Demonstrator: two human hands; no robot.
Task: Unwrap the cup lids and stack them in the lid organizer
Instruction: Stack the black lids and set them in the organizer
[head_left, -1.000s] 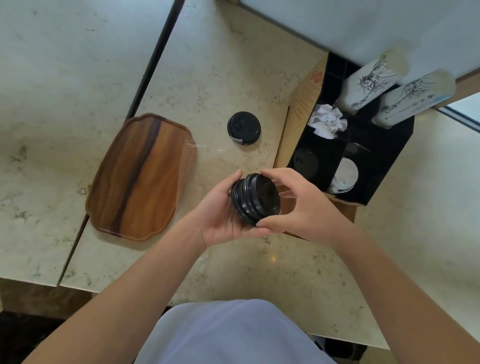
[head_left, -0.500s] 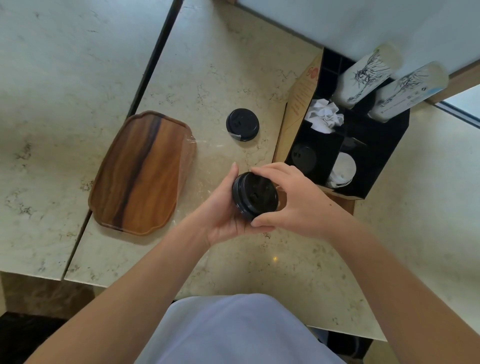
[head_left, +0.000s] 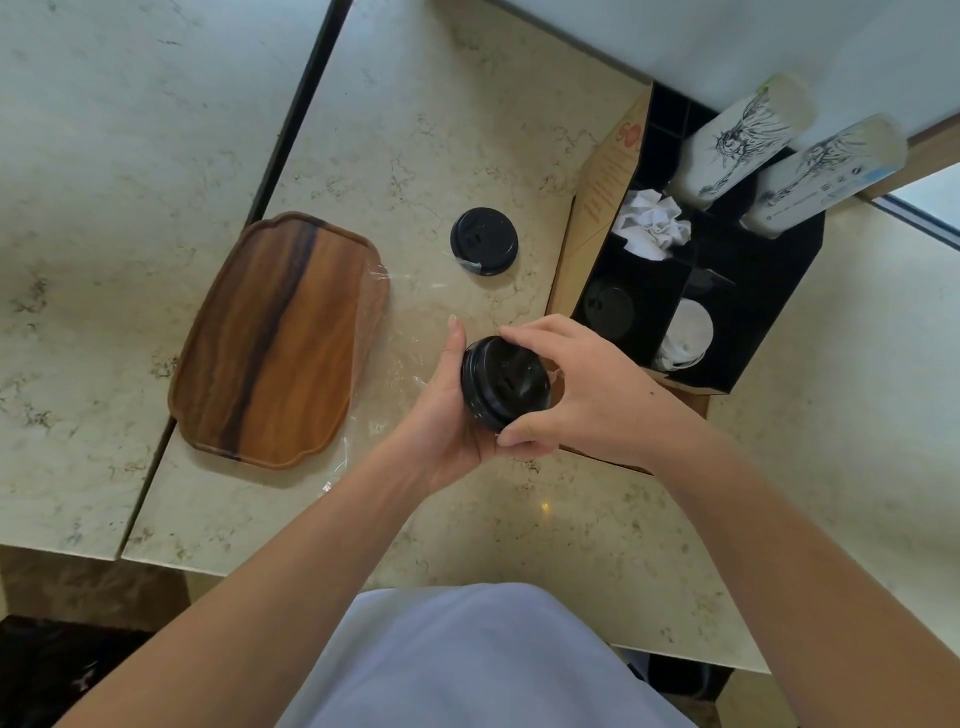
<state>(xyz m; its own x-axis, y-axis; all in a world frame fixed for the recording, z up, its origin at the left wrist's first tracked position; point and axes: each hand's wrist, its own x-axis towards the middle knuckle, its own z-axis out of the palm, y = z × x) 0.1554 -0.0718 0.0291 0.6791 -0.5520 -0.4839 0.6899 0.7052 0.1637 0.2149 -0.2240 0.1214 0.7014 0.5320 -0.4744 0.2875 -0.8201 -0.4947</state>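
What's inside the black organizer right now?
The organizer holds a black lid, white lids, crumpled white paper and two sleeves of cups. How deep each pile of lids goes is hidden by the dividers.

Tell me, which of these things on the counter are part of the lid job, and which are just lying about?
Part of the job: stack of black lids held by the left hand and right hand; loose black lid; black organizer.

Lying about: wooden tray; printed cup stacks; crumpled paper.
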